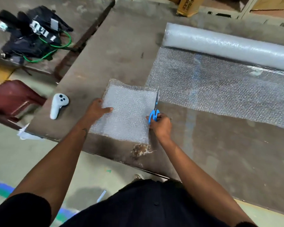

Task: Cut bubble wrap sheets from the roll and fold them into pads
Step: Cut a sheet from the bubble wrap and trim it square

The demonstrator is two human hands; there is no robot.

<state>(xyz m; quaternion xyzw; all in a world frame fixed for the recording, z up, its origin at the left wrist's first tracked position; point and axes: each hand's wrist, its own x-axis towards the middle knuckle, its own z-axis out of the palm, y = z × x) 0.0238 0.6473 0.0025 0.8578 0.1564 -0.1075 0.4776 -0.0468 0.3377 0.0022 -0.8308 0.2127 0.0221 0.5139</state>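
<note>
Bubble wrap roll lay across the far right of the brown table, with its loose sheet spread flat toward the person. Near the front edge of the table was a smaller piece of bubble wrap, which looked thicker and whiter than the sheet. The left hand rested on the left edge of this piece, with the fingers straight and flat, holding nothing. The right hand gripped the blue handles of the scissors, and the blades pointed away from the person, along the line where the piece met the sheet. A white controller lay on the table to the left of the piece, apart from it.
</note>
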